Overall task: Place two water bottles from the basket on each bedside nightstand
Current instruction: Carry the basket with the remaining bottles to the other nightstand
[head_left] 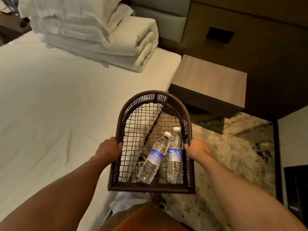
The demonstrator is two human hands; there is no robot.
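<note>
Both hands are closed on the sides of one dark woven basket (154,104), carried out in front of the body. Starting at the left, the left hand (108,149) is curled over the basket's left rim, fingers wrapped down around the edge, with the white bed (50,97) spreading away to its left and a stack of folded bedding (93,30) lying on the mattress well beyond it. Between the two hands, on the open wire-grid floor of the basket, lie two water bottles on their sides, caps pointing away from the person: the left bottle (154,158) is tilted and leans against the right bottle (175,157), which lies close along the right wall. They look full, so I'd expect each to have some weight and to roll if the basket tips. The clear plastic looks thin enough to give a little under a squeeze and is probably smooth, so the labelled middle seems the best place to grip, or the neck just under the white cap. Further right, the right hand (196,150) clamps the right rim, thumb on top, just beside the right bottle. Ahead of that hand and to its right stands the wooden nightstand (208,77), with nothing on its top.
</note>
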